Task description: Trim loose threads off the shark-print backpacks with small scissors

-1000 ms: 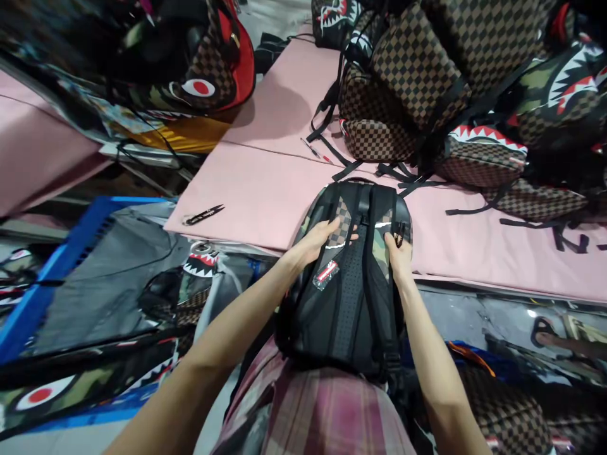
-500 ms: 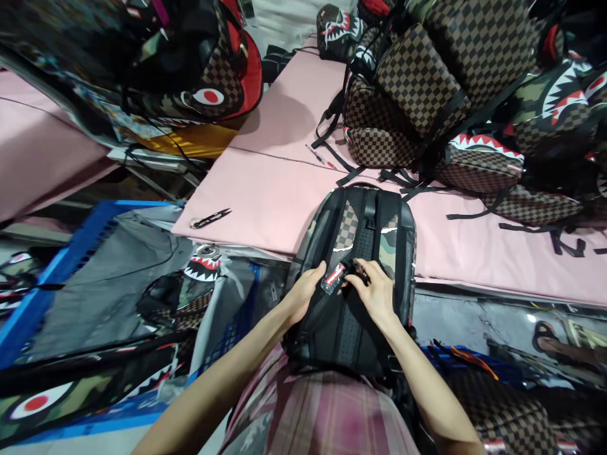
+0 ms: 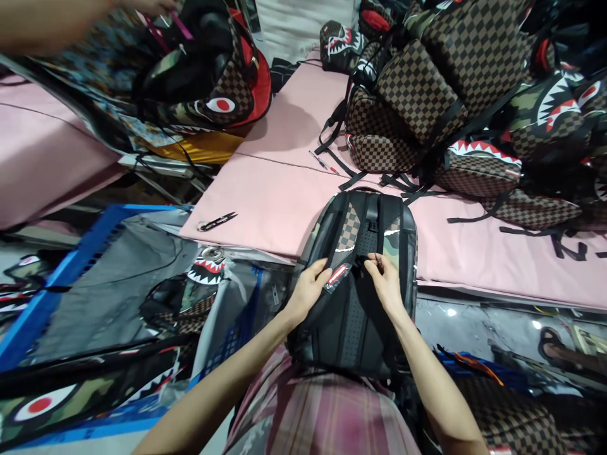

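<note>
A black backpack [image 3: 351,328] with checkered and camouflage patches leans from my lap against the pink table, its straps facing up. Over its middle, my left hand [image 3: 309,287] is closed on the edge of a small clear packet [image 3: 337,277] with a red and white label. To the right of the packet, my right hand [image 3: 385,281] pinches a small dark piece near the strap; its exact shape is too small to make out.
Checkered bags [image 3: 422,88] are heaped on the pink table [image 3: 265,202]. Black thread snips [image 3: 218,221] and a pen [image 3: 324,162] lie there. A blue crate [image 3: 102,234] with bags stands at left. Another person's arm [image 3: 52,25] reaches over a shark-face bag [image 3: 237,95] at upper left.
My right hand has moved slightly right, away from the packet, and my left hand tilts the packet flatter. Another person's arm has come in at upper left.
</note>
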Action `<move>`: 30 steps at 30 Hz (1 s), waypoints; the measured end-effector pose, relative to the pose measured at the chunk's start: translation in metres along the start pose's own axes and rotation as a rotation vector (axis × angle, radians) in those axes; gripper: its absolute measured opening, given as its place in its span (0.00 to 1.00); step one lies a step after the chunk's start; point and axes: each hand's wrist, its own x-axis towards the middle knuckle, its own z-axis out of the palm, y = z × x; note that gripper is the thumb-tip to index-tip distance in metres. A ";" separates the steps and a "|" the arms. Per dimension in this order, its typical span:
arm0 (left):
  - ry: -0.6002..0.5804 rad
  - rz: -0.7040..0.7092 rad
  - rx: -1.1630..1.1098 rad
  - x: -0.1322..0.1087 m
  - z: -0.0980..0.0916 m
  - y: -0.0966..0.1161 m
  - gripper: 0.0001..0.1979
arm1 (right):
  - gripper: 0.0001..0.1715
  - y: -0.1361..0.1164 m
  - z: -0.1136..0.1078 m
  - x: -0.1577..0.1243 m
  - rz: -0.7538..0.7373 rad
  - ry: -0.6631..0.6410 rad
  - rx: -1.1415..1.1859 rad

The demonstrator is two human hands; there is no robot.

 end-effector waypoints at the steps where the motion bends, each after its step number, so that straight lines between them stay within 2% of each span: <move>1: 0.075 0.133 0.165 0.004 -0.003 0.003 0.19 | 0.20 0.002 -0.005 -0.005 -0.010 -0.014 -0.051; 2: 0.105 0.269 0.343 0.009 -0.005 0.008 0.20 | 0.21 0.003 -0.008 -0.010 -0.012 -0.027 -0.094; 3: 0.087 0.392 0.524 0.015 -0.008 0.015 0.20 | 0.21 0.003 -0.010 -0.017 -0.006 -0.040 -0.130; 5: -0.060 0.577 0.851 0.028 -0.010 0.031 0.17 | 0.18 0.005 -0.010 -0.028 0.015 -0.067 -0.179; 8: -0.303 0.710 1.182 0.045 -0.007 0.051 0.10 | 0.16 0.008 -0.005 -0.040 0.044 -0.085 -0.197; 12: -0.455 0.828 1.356 0.053 0.002 0.058 0.06 | 0.15 0.012 0.000 -0.046 0.061 -0.074 -0.136; 14: -0.477 0.824 1.390 0.054 0.005 0.055 0.07 | 0.14 0.012 0.001 -0.047 0.068 -0.072 -0.110; 16: -0.480 0.757 1.374 0.057 0.004 0.053 0.09 | 0.13 0.010 0.003 -0.048 0.067 -0.076 -0.101; 22: -0.555 0.488 1.060 0.073 -0.005 0.058 0.10 | 0.12 0.000 0.012 -0.048 0.013 -0.103 -0.102; 26: -0.611 0.460 0.975 0.079 -0.006 0.062 0.09 | 0.13 -0.006 0.015 -0.044 -0.024 -0.099 -0.138; 30: -0.593 0.474 0.957 0.080 -0.002 0.060 0.08 | 0.14 -0.013 0.017 -0.041 -0.097 -0.065 -0.268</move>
